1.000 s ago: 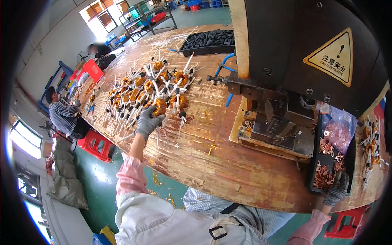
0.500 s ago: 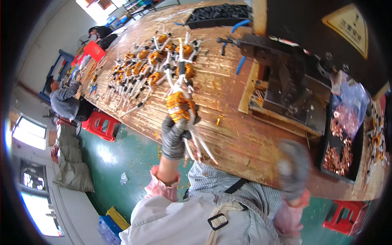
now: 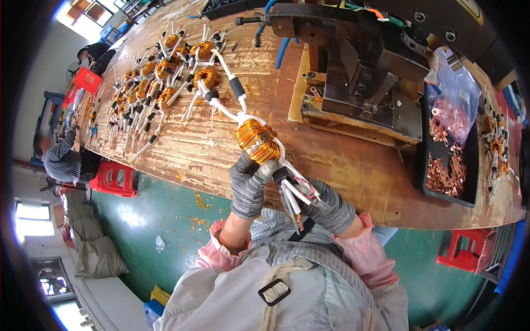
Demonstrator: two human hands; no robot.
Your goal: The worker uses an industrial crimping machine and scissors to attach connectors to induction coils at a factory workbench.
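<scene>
My left hand (image 3: 249, 183), in a grey knit glove, grips a copper-wound ring coil (image 3: 257, 141) near the front edge of the worn wooden bench (image 3: 353, 165). White sleeved leads with black ends trail from the coil up over the bench. My right hand (image 3: 330, 206), also gloved, pinches the coil's lower bundle of white leads (image 3: 295, 194) close to my chest. A heap of similar coils (image 3: 165, 71) lies at the bench's far left.
A dark metal press (image 3: 364, 71) stands on a wooden base at the bench's middle right. A black tray of copper lugs (image 3: 448, 171) and a clear bag sit beside it. Red stools (image 3: 115, 179) stand on the green floor. Another person (image 3: 62, 160) sits at the left.
My left hand brought one coil from the heap back to the bench's front edge. My right hand came over from the lug tray and took hold of the coil's leads.
</scene>
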